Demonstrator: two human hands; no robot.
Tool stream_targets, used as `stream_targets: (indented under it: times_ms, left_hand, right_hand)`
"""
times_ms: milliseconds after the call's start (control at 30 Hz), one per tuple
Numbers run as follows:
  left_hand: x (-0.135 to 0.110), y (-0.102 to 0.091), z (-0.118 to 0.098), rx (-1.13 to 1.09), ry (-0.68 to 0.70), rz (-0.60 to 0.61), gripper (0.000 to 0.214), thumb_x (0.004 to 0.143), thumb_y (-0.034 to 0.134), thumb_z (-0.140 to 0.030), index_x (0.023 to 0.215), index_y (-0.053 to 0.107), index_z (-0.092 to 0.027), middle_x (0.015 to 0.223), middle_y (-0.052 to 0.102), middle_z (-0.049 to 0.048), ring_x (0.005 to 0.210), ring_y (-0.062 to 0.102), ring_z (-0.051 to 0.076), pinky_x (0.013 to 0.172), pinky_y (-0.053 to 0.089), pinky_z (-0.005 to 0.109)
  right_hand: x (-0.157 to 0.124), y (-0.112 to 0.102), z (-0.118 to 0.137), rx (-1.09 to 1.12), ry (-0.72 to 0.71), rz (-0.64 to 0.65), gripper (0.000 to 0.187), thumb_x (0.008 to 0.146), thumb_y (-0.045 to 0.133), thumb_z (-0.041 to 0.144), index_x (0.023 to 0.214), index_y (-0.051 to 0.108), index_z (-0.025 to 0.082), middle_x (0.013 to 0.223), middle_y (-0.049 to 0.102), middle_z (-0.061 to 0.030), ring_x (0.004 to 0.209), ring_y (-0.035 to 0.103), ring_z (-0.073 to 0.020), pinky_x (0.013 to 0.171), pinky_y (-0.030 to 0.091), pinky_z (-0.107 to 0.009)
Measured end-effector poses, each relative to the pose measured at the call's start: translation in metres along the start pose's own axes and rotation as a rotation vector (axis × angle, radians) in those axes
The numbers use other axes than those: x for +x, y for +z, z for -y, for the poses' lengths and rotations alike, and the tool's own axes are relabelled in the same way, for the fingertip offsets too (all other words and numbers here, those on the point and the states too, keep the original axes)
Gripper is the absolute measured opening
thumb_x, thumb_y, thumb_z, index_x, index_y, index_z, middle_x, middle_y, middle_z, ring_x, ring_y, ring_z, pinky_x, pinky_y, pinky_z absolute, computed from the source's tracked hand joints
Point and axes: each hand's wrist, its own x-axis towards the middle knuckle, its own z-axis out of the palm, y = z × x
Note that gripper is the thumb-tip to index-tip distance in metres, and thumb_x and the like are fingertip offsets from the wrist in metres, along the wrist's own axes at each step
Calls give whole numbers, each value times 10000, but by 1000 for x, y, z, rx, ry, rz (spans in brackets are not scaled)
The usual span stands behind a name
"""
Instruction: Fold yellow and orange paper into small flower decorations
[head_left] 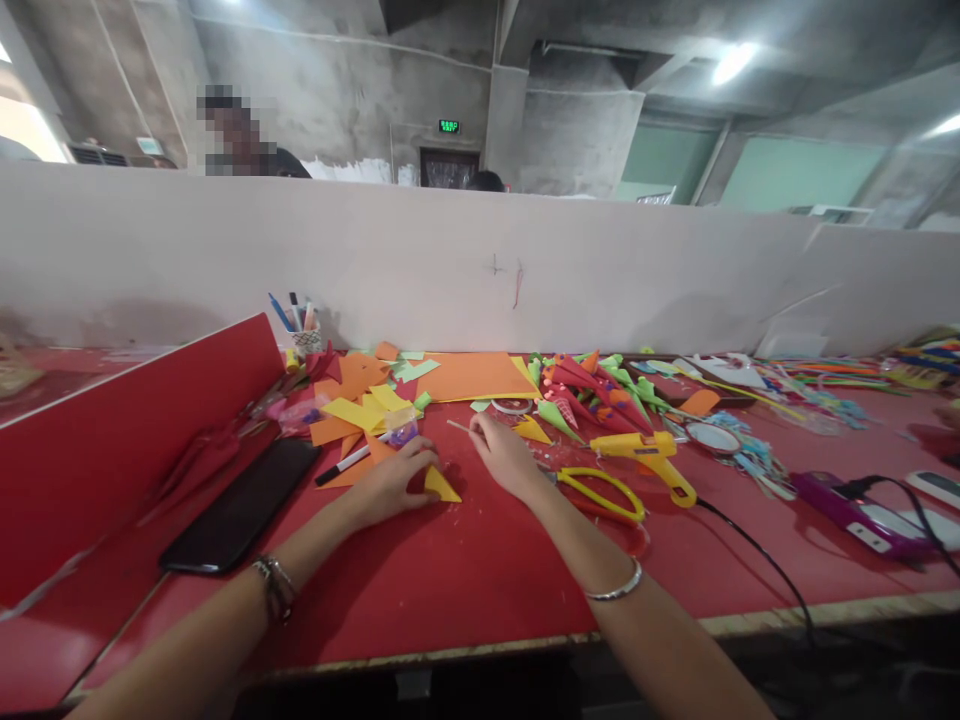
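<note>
My left hand rests low over the red tabletop, its thumb and fingers closed around the edge of a pointed yellow paper piece. To its right, my right hand pinches a thin pale stick whose tip points left. Yellow-handled scissors lie beside my right wrist, and a yellow glue gun is just beyond them. Yellow and orange paper pieces are scattered behind my left hand, with a black-and-white marker among them.
Rolled coloured paper cones are piled at the back. A black phone lies at left beside a red panel. The glue gun's cord runs over the front edge. A purple power strip sits at right; a pen cup stands behind.
</note>
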Motion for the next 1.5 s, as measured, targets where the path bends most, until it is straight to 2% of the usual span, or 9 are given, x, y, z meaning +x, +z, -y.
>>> stream_targets:
  times_ms: [167, 300, 433, 633, 800, 967, 1067, 1300, 1500]
  left_hand:
    - [8, 4, 10, -3, 35, -114, 42, 778, 513, -214, 782, 528, -175, 886, 529, 28, 832, 521, 160, 759, 444, 284]
    - [9, 6, 14, 39, 102, -268, 68, 790, 504, -204, 745, 548, -178, 982, 511, 51, 948, 496, 179, 844, 425, 309]
    - [5, 6, 16, 97, 139, -390, 63, 786, 504, -174, 779, 565, -188, 1050, 459, 59, 1038, 453, 195, 877, 427, 320]
    - [-4, 1, 12, 233, 221, -534, 149, 806, 453, -139, 785, 590, -192, 1068, 473, 65, 985, 497, 187, 833, 459, 319]
    - [-3, -3, 9, 186, 91, -453, 136, 824, 444, -222, 766, 560, -180, 1035, 523, 60, 980, 511, 189, 848, 430, 330]
    - [2, -3, 6, -71, -199, -424, 128, 805, 461, -285, 795, 529, -177, 718, 592, 0, 675, 551, 141, 639, 439, 253]
    - [3, -3, 4, -112, -226, -357, 162, 799, 452, -293, 747, 537, -165, 679, 583, -4, 616, 522, 129, 582, 406, 228]
    - [2, 5, 9, -113, -280, -158, 194, 782, 443, -284, 673, 546, -160, 653, 595, 7, 602, 518, 142, 552, 366, 232]
    - [2, 5, 10, -192, -359, -133, 209, 791, 416, -306, 694, 541, -169, 638, 610, 1, 593, 545, 144, 555, 377, 235]
  right_hand:
    - [-1, -3, 5, 97, 1, -95, 151, 878, 361, 256, 918, 497, 204, 728, 591, 2, 625, 541, -127, 568, 357, -215]
    - [0, 0, 4, 230, -22, -231, 137, 842, 396, 223, 865, 529, 200, 725, 592, -9, 635, 545, -138, 571, 379, -225]
    - [2, 3, 2, 309, -49, -335, 171, 831, 389, 196, 922, 533, 187, 856, 601, -52, 789, 559, -165, 695, 424, -266]
    - [1, 0, 7, 331, -99, -381, 165, 829, 404, 180, 905, 550, 191, 856, 574, -51, 834, 539, -165, 772, 425, -287]
    - [0, -1, 11, 347, -70, -309, 160, 828, 407, 173, 895, 551, 189, 854, 568, -48, 833, 531, -159, 760, 427, -273]
    - [-2, -2, 11, 424, -55, -296, 180, 837, 397, 171, 956, 530, 187, 892, 573, -58, 843, 540, -154, 761, 435, -275]
    - [-4, -6, 14, 448, -92, -264, 170, 850, 410, 182, 956, 543, 187, 888, 584, -49, 838, 544, -143, 751, 434, -261]
    - [-7, -4, 18, 272, -405, 188, 154, 842, 487, 231, 879, 627, 178, 833, 602, -28, 786, 538, -122, 722, 407, -229]
    - [-8, 5, 15, 165, -366, 261, 176, 843, 483, 227, 894, 648, 190, 872, 597, -32, 778, 552, -115, 696, 399, -210]
